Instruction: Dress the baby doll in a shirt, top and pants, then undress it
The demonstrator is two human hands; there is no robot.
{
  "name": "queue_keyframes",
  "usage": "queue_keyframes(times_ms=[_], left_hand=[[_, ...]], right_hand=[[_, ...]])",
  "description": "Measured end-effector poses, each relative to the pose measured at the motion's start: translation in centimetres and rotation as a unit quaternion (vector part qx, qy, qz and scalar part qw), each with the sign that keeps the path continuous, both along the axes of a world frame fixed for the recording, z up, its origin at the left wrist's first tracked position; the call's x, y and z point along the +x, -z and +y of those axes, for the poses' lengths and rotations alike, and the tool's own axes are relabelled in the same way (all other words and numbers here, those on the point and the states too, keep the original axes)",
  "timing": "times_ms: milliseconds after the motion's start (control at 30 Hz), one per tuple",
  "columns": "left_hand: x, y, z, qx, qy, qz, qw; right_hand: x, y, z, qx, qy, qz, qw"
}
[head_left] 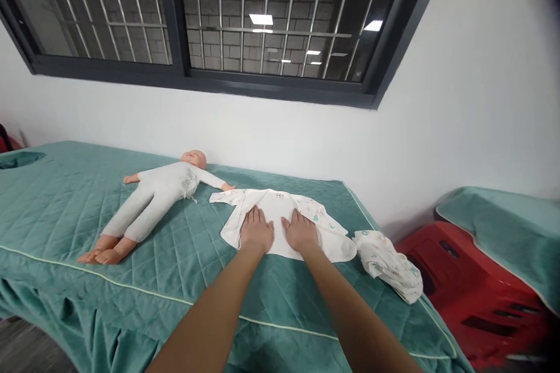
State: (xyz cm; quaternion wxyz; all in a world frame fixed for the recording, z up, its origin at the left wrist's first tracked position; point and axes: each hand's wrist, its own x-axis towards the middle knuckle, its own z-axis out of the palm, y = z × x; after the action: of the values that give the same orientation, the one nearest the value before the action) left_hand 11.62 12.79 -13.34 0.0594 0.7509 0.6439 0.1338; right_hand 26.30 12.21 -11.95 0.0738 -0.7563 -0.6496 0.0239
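Spread out flat on the green quilted cover is a white printed baby top (280,210), its front panels lying apart. My left hand (257,229) rests palm down on its left part, fingers stretched out. On the right part lies my right hand (301,231), also flat with fingers extended. A baby doll (161,191) in a white cloth body lies on its back to the left, one hand close to the top's sleeve. Right of the top sits a crumpled white printed garment (387,262), close beside its edge.
The green quilted bed cover (210,280) has pale piping along its front edge. Behind it rises a white wall (280,134) with a dark-framed barred window (280,84). A red plastic chair (481,291), partly under green cloth (511,233), stands at the right.
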Motion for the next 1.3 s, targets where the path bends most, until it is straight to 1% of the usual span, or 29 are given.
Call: queue_keyframes(times_ms=[133, 267, 400, 467, 533, 600, 633, 667, 700, 733, 800, 833, 867, 933, 1000, 1067, 1133, 1200, 1267, 1300], left_hand=[[-0.9, 0.1, -1.1, 0.001, 0.020, 0.007, 1.000], [-1.7, 0.1, -2.3, 0.002, 0.036, 0.013, 0.999], [-2.9, -0.3, -4.0, 0.014, 0.080, 0.022, 0.996], [-4.0, -0.6, -5.1, 0.023, 0.110, 0.020, 0.994], [-5.7, -0.7, -6.0, 0.045, 0.151, 0.006, 0.987], [-7.8, -0.8, -6.4, 0.093, 0.190, -0.022, 0.977], [-9.0, -0.7, -6.4, 0.123, 0.190, -0.042, 0.973], [-10.2, -0.6, -6.1, 0.150, 0.169, -0.066, 0.972], [-11.2, -0.4, -5.6, 0.167, 0.125, -0.093, 0.973], [-12.1, -0.2, -5.0, 0.171, 0.071, -0.118, 0.976], [-13.5, 0.1, -3.2, 0.148, -0.028, -0.146, 0.978], [-13.8, 0.2, -2.2, 0.129, -0.055, -0.146, 0.979], [-14.1, 0.3, -1.2, 0.111, -0.067, -0.138, 0.982], [-14.3, 0.2, 0.8, 0.087, -0.063, -0.118, 0.987], [-14.6, 0.1, 2.7, 0.075, -0.048, -0.105, 0.991], [-14.9, 0.0, 4.3, 0.071, -0.031, -0.094, 0.993], [-15.4, 0.1, 5.6, 0.072, -0.021, -0.088, 0.993], [-15.9, 0.3, 6.6, 0.080, -0.031, -0.092, 0.992], [-16.3, 0.5, 7.2, 0.093, -0.050, -0.101, 0.989], [-16.4, 0.7, 7.4, 0.100, -0.061, -0.104, 0.988]], right_hand=[[-0.1, 0.1, -1.5, 0.002, -0.013, -0.017, 1.000], [0.0, -0.2, -2.8, -0.006, -0.026, -0.025, 0.999], [-0.2, -0.7, -4.7, -0.011, -0.046, -0.024, 0.999], [-0.3, -0.8, -6.1, -0.006, -0.065, -0.024, 0.998], [-0.3, -0.6, -7.8, 0.009, -0.099, -0.021, 0.995], [-0.1, -0.4, -9.7, 0.024, -0.137, -0.012, 0.990], [0.0, -0.2, -10.5, 0.027, -0.154, -0.005, 0.988], [0.2, -0.2, -11.3, 0.029, -0.169, 0.003, 0.985], [0.3, -0.1, -11.9, 0.030, -0.179, 0.012, 0.983], [0.3, -0.1, -12.3, 0.034, -0.184, 0.021, 0.982], [-0.1, -0.4, -12.5, 0.055, -0.185, 0.044, 0.980], [-0.5, -0.7, -12.2, 0.070, -0.186, 0.057, 0.978], [-1.2, -1.0, -11.7, 0.087, -0.190, 0.073, 0.975], [-3.0, -1.8, -9.9, 0.117, -0.206, 0.112, 0.965], [-5.4, -2.5, -7.1, 0.135, -0.219, 0.160, 0.953], [-7.8, -3.0, -3.5, 0.134, -0.218, 0.209, 0.944], [-9.8, -3.1, 0.5, 0.113, -0.186, 0.232, 0.948], [-11.2, -3.0, 4.3, 0.082, -0.143, 0.221, 0.961], [-12.2, -2.6, 7.2, 0.059, -0.110, 0.202, 0.972], [-12.5, -2.4, 8.3, 0.052, -0.098, 0.196, 0.974]])
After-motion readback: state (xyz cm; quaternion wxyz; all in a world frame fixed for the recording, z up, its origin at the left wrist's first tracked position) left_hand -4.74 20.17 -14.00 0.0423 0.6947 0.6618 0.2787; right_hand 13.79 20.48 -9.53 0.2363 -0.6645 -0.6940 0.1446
